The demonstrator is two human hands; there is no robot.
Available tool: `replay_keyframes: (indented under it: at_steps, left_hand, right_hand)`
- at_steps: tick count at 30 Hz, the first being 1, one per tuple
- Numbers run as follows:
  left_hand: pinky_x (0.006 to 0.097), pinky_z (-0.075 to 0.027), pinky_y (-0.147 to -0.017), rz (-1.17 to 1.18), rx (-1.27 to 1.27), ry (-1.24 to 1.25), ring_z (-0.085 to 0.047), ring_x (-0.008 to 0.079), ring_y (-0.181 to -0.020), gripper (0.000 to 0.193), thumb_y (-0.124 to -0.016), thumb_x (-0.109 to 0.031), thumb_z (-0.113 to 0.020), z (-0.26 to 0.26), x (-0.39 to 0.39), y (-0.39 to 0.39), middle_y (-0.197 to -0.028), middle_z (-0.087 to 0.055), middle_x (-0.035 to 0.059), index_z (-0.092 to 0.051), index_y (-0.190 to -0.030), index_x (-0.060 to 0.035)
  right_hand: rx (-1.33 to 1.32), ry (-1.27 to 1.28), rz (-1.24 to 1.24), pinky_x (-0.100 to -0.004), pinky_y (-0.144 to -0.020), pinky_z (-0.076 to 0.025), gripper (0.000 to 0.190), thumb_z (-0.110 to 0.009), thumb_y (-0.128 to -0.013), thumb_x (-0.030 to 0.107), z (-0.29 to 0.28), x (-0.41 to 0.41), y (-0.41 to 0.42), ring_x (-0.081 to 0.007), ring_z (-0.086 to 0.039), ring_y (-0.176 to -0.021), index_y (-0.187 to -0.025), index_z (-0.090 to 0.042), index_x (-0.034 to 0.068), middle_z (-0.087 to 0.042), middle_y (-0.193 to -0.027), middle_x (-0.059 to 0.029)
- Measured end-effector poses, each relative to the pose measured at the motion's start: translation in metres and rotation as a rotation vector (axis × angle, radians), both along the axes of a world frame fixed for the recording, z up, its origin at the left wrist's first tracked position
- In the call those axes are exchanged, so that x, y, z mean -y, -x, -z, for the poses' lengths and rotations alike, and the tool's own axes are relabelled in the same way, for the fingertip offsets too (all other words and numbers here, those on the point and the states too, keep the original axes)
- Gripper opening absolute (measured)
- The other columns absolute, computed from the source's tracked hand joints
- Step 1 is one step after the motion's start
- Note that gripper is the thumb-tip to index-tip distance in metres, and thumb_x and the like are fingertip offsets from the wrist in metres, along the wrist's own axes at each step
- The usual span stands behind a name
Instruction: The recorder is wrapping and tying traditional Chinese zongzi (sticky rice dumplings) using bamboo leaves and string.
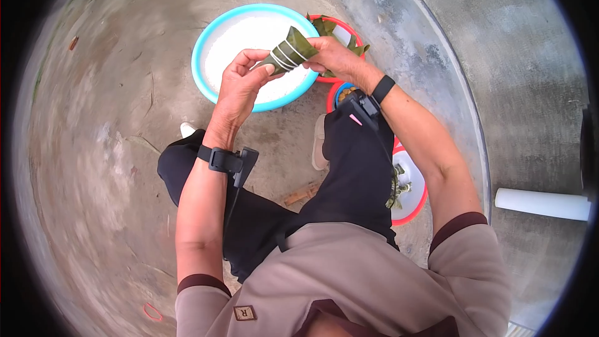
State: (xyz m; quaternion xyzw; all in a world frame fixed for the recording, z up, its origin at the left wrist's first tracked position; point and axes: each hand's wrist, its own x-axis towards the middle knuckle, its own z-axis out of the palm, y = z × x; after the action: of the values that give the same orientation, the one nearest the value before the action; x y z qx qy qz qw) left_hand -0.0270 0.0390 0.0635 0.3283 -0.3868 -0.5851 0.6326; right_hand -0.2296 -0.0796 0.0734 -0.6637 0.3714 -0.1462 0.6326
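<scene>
A green leaf-wrapped dumpling, a zongzi (pixel 291 52), is bound with several turns of white string. My left hand (pixel 245 75) grips its lower left end, thumb on top. At the other end, the fingers of my right hand (pixel 332 58) hold the leaf and the string's side. Below both hands is a large basin with a light blue rim (pixel 199 63), holding white grains that look like rice (pixel 229 49). Green leaves (pixel 327 25) lie in a red-rimmed basin (pixel 358 32) behind my right hand.
Near my right knee, a small blue bowl (pixel 339 92) holds yellow-brown pieces. Another red-rimmed basin (pixel 419 206) with leaf-wrapped bundles (pixel 398 189) stands beside my right thigh. A wood piece (pixel 302 194) lies on the concrete floor between my legs. At far right is a white pipe (pixel 543 203).
</scene>
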Motion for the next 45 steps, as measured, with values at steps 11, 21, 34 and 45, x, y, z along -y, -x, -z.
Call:
replay_keyframes:
  at_steps: [11, 21, 34, 45]
  left_hand:
    - [0.0285, -0.053, -0.085, -0.522, 0.523, -0.049, -0.06, 0.0159, -0.096, 0.028, -0.083, -0.004, -0.071, 0.034, 0.005, 0.005, -0.101, -0.057, 0.0072, -0.055, -0.105, 0.0011]
    - [0.0381, -0.052, -0.078, -0.643, 1.058, 0.435, -0.059, 0.0302, -0.099, 0.069, -0.07, 0.011, -0.068, 0.011, -0.005, 0.014, -0.108, -0.053, 0.0159, -0.047, -0.133, -0.0039]
    - [0.0268, -0.052, -0.065, -0.452, 0.863, -0.204, -0.062, 0.0151, -0.075, 0.055, -0.077, -0.021, -0.076, 0.053, -0.004, 0.015, -0.084, -0.064, 0.0082, -0.054, -0.119, 0.0059]
    - [0.0312, -0.051, -0.061, 0.0, 1.204, -0.321, -0.065, 0.0173, -0.066, 0.044, -0.084, -0.032, -0.071, 0.08, -0.004, -0.008, -0.076, -0.068, 0.0121, -0.064, -0.108, 0.0046]
  right_hand:
    - [0.306, 0.09, 0.346, -0.0226, -0.064, -0.041, 0.014, -0.058, -0.093, 0.017, 0.026, -0.053, -0.034, -0.0074, -0.055, -0.072, -0.09, -0.063, 0.004, -0.061, -0.081, -0.0011]
    - [0.725, -0.363, 0.433, -0.0279, -0.078, -0.044, 0.014, -0.056, -0.094, 0.018, 0.043, -0.052, -0.04, -0.0134, -0.059, -0.092, -0.089, -0.06, 0.006, -0.061, -0.092, -0.0028]
    - [0.401, 0.471, 0.409, -0.0234, -0.066, -0.044, 0.016, -0.06, -0.091, 0.016, 0.051, -0.062, -0.049, -0.0066, -0.051, -0.072, -0.088, -0.064, 0.002, -0.06, -0.082, 0.0003]
    - [0.008, 0.245, 0.023, -0.0204, -0.059, -0.042, 0.011, -0.06, -0.092, 0.01, 0.085, -0.048, -0.05, -0.0035, -0.052, -0.065, -0.087, -0.064, 0.001, -0.06, -0.078, 0.0012]
